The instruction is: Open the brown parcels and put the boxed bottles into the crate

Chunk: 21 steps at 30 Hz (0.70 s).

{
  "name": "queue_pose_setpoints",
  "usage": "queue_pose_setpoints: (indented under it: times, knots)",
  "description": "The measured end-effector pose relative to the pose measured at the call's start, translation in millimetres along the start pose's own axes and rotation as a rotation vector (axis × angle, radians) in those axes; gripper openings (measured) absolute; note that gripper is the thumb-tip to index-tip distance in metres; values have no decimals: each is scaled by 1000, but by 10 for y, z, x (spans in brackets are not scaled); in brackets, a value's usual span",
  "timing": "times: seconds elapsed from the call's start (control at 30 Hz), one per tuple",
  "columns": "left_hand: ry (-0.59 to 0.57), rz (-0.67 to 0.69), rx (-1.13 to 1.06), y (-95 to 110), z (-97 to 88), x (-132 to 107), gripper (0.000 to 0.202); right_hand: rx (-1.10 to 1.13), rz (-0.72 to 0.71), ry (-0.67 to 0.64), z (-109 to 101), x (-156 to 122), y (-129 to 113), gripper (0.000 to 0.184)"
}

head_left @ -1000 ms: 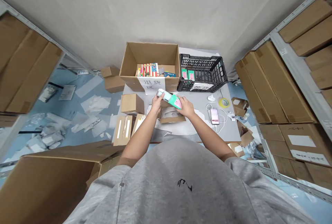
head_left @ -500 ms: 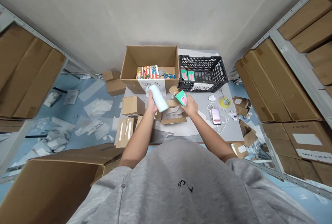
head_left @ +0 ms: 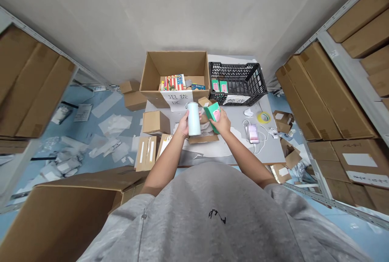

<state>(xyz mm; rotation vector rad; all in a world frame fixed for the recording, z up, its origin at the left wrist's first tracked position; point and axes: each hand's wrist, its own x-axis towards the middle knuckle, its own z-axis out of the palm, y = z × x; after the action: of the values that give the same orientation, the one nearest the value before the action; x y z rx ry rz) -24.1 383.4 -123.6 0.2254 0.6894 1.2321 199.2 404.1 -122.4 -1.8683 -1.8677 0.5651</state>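
My left hand (head_left: 184, 124) is closed around a pale blue bottle (head_left: 194, 119), which looks like a tumbler with a small loop near its top. In my right hand (head_left: 223, 123) is a green box (head_left: 212, 112) with a pink panel, tilted and close to the bottle's right side. Beneath both hands lies an opened cardboard box (head_left: 204, 139) with white paper inside, partly hidden by the bottle and the green box.
A large carton (head_left: 153, 96) with books stands at the back, beside a black plastic crate (head_left: 243, 67) holding green boxes. Right of my hands lie a phone (head_left: 252, 133) with a cable and a tape roll (head_left: 263, 117). Small cartons (head_left: 155, 122) stand at left.
The bottle has swung from a slant to nearly upright and moved right, towards the green box. The green box has turned slightly in my right hand.
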Motion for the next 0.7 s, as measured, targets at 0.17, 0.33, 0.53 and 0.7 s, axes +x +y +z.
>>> queue_pose_setpoints:
  times: [0.17,0.33,0.53,0.7]
  knots:
    - [-39,-38,14,-58,-109,25,60,1,-1,6,7,0,-12,83]
    - [-65,-26,18,-36,-175,6,64,-2,-14,15,6,2,-22,81]
    - [-21,-51,25,-17,-80,5,62,-7,-20,7,7,5,-4,83]
    - [38,-66,84,-106,-148,61,58,-11,-15,0,15,0,11,84]
